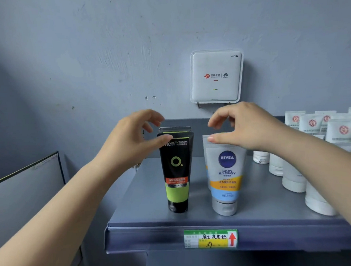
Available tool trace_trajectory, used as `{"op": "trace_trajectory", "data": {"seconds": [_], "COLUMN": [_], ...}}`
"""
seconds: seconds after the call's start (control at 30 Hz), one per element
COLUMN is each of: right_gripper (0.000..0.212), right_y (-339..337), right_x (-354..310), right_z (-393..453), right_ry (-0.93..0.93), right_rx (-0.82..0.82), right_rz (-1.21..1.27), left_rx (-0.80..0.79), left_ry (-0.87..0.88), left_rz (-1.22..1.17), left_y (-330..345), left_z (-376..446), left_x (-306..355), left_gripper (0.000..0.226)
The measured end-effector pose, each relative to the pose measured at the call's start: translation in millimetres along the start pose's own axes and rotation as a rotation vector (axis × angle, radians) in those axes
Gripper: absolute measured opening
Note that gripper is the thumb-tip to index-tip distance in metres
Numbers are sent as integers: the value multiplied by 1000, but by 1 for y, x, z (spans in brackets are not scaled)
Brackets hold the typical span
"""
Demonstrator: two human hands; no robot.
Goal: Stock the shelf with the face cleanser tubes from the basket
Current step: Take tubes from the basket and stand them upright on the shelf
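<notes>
A black and green Mentholatum tube stands cap down on the grey shelf, with another tube's top edge showing right behind it. To its right stands a white Nivea tube, cap down, also with a tube behind it. My left hand hovers at the black tube's top; its thumb touches the front of the crimp and its fingers curl apart above it. My right hand is over the Nivea tube's top, thumb on the crimp, fingers spread above. The basket is out of view.
Several white tubes stand in rows at the shelf's right end. A white Wi-Fi box hangs on the blue wall just above the shelf. A price label sits on the shelf's front edge. A grey panel is at lower left.
</notes>
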State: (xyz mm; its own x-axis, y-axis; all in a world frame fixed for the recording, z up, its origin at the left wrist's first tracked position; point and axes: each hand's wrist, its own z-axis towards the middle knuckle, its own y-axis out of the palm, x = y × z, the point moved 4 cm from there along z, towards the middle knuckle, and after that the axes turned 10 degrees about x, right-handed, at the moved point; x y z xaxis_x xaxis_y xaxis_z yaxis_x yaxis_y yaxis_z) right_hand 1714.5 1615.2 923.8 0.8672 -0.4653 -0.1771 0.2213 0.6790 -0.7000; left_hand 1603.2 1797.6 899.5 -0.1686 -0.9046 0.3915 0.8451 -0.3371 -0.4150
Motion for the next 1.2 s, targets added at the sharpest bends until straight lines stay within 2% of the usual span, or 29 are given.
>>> {"op": "trace_trajectory", "data": {"seconds": [0.1,0.2,0.37,0.5,0.63,1.2], "right_gripper": [21,24,25,23,24,27], "right_y": [-11,-13,1,5,7,15], "right_x": [15,28,37,41,46,53], "right_z": [-11,-18,-25,-23,-20,-21], "right_ry": [18,32,-23,-39,-25,-41], "right_rx": [-47,-102,-197,-187,-181,-89], "right_rz": [-15,-79,-133,-135,-138,-149], "left_rx": [-7,-151,-344,-415,-444,-426], "left_ry": [216,344,509,550,520,449], "left_rz": [97,155,460,586,589,621], "left_y": [9,31,67,80,85,94], "left_z": [6,10,17,23,27,29], "left_x": [29,51,66,72,75,68], "left_gripper": [27,25,32,25,21,21]}}
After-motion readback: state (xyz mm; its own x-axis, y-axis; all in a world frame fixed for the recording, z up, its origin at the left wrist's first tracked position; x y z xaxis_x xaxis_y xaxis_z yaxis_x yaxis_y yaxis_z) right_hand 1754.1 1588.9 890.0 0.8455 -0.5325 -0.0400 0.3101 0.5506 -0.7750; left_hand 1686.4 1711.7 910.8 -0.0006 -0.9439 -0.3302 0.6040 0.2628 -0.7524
